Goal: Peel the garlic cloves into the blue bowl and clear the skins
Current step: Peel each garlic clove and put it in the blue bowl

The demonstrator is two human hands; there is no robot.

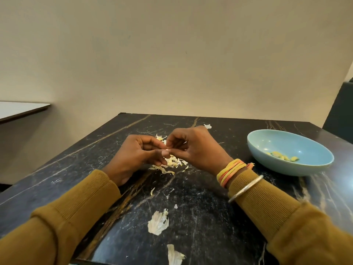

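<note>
Near edge of the desk [210, 222]: large loose skins [158, 222], well left of the blue bowl [286, 167]. Farther back, also left of the bowl, the left hand [137, 155] and right hand [194, 148] meet at the fingertips, pinching a small pale garlic piece [166, 149] above a pile of skins [172, 163]. Peeled cloves [282, 156] lie inside the bowl.

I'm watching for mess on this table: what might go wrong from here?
The garlic clove pinched between left hand and right hand is well apart from the blue bowl, so it may drop among the skins. One loose skin lies at the near edge of the table and may slip off.
</note>
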